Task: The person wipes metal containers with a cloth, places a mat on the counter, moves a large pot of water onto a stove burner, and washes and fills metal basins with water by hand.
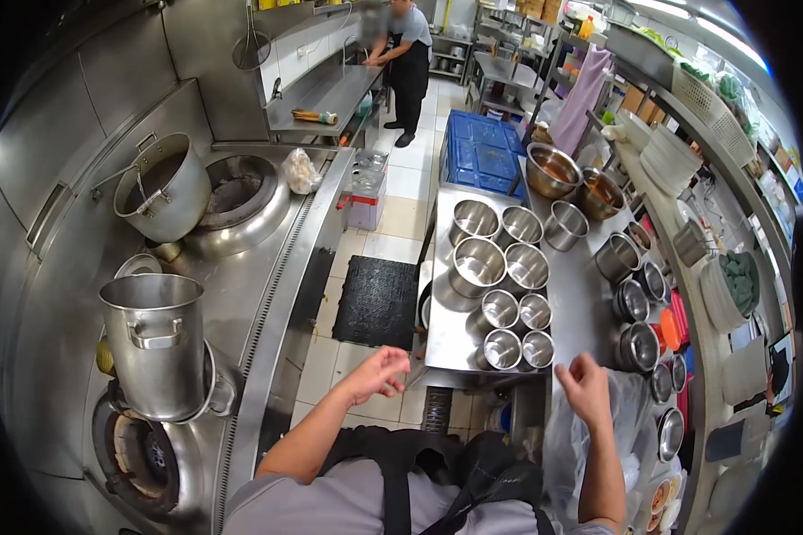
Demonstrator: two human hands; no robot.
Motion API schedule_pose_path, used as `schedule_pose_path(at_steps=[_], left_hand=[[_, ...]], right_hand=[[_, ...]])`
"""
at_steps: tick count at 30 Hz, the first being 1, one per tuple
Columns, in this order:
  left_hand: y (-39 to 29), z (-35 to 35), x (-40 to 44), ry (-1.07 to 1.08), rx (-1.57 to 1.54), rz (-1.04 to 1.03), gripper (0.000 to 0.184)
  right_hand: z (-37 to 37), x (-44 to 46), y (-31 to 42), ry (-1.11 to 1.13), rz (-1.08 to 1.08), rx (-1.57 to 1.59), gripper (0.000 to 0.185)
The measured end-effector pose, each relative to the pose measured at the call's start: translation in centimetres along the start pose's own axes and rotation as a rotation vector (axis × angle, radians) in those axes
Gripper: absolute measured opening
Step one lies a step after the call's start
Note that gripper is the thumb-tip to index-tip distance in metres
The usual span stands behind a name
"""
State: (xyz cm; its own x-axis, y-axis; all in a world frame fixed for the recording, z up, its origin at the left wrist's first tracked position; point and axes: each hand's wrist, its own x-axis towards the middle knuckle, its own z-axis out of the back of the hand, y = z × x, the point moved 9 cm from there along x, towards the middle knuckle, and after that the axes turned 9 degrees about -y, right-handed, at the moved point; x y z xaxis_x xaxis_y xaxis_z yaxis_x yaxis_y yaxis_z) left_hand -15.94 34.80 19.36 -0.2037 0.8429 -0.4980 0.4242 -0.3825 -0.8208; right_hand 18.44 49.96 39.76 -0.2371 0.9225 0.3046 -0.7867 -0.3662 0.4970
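Note:
My left hand (378, 374) is raised over the floor, just left of the steel table's front corner, its fingers loosely curled and apart with nothing between them. Near the table's front right corner is my right hand (583, 385), its fingers bent inward; whether it holds anything cannot be made out. Several empty steel pots stand on the steel table (446, 352), among them a larger pot (478, 266) and a small pot (502, 349) at the front. Clear plastic sheeting (598, 428) lies beneath and beside my right hand.
A tall pot (156, 348) and a tilted pot (162, 189) stand by the burners at left. A black mat (376, 300) lies on the floor. Blue crates (484, 147) stand behind the table. Another person (410, 62) works at the far counter. Bowls (638, 346) line the right side.

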Motion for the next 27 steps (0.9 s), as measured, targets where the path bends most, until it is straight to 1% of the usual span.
schedule_pose_path(at_steps=[2,4,6,7,8,10,11,13,14,15,16,17,19,20,22,23,24,25,26,27], left_hand=[[3.0,1.5,-0.2,0.134,0.226,0.04,0.038],[3.6,2.2,-1.4,0.154,0.2,0.064,0.036],[4.0,2.0,-2.1,0.266,0.244,0.103,0.036],[3.8,1.9,-2.2,0.284,0.229,0.111,0.036],[3.1,1.5,-2.3,0.291,0.237,0.11,0.036],[0.7,-0.4,-2.7,0.386,0.187,0.056,0.036],[-0.3,-1.0,-2.4,0.394,0.197,0.06,0.036],[-2.5,-3.3,-2.1,0.476,0.25,-0.011,0.039],[-2.4,-3.8,-0.6,0.428,0.377,-0.074,0.041],[-3.1,-4.5,-0.1,0.395,0.482,-0.183,0.041],[-3.9,-5.0,0.1,0.359,0.586,-0.3,0.042],[-4.5,-5.5,-0.3,0.356,0.59,-0.304,0.042],[-5.5,-6.7,-1.7,0.395,0.487,-0.249,0.041],[-5.5,-6.5,-1.4,0.387,0.499,-0.249,0.041],[-3.4,-3.5,0.9,0.218,0.635,-0.173,0.039],[-1.5,-0.9,2.9,0.129,0.717,-0.327,0.039],[-0.1,1.5,3.0,0.038,0.852,-0.327,0.045],[0.5,3.8,2.8,-0.058,0.987,-0.329,0.052],[1.5,5.4,1.8,-0.055,0.91,-0.202,0.053],[1.9,6.4,0.3,-0.053,0.827,-0.079,0.054]], right_hand=[[-2.3,-2.1,-0.2,0.071,-0.026,-0.139,0.042],[-3.2,-3.4,-0.2,0.085,0.005,-0.186,0.041],[-3.3,-3.9,2.0,0.103,0.107,-0.24,0.039],[-3.2,-4.0,2.7,0.146,0.092,-0.27,0.038],[-2.3,-3.8,4.2,0.138,0.084,-0.269,0.038],[-2.4,-3.4,7.6,0.26,0.223,-0.315,0.037],[-2.3,-2.5,8.4,0.254,0.21,-0.313,0.037],[-2.7,-1.2,10.8,0.334,0.331,-0.266,0.037],[-2.6,0.0,11.5,0.279,0.367,-0.31,0.037],[-2.9,0.9,11.9,0.224,0.405,-0.353,0.037],[-3.2,1.5,12.0,0.227,0.402,-0.349,0.037],[-3.1,2.4,12.2,0.176,0.41,-0.315,0.037],[-3.0,3.7,11.4,0.072,0.417,-0.253,0.038],[-3.6,3.9,10.2,0.067,0.417,-0.24,0.038],[-4.5,4.1,6.8,0.009,0.351,-0.189,0.037],[-5.4,3.8,4.6,0.036,0.297,-0.206,0.034],[-6.6,2.9,1.9,0.043,0.253,-0.221,0.033],[-8.0,1.7,-0.3,0.109,0.253,-0.257,0.034],[-8.6,0.5,-2.1,0.121,0.214,-0.24,0.035],[-9.5,-0.7,-4.3,0.183,0.173,-0.282,0.034]])
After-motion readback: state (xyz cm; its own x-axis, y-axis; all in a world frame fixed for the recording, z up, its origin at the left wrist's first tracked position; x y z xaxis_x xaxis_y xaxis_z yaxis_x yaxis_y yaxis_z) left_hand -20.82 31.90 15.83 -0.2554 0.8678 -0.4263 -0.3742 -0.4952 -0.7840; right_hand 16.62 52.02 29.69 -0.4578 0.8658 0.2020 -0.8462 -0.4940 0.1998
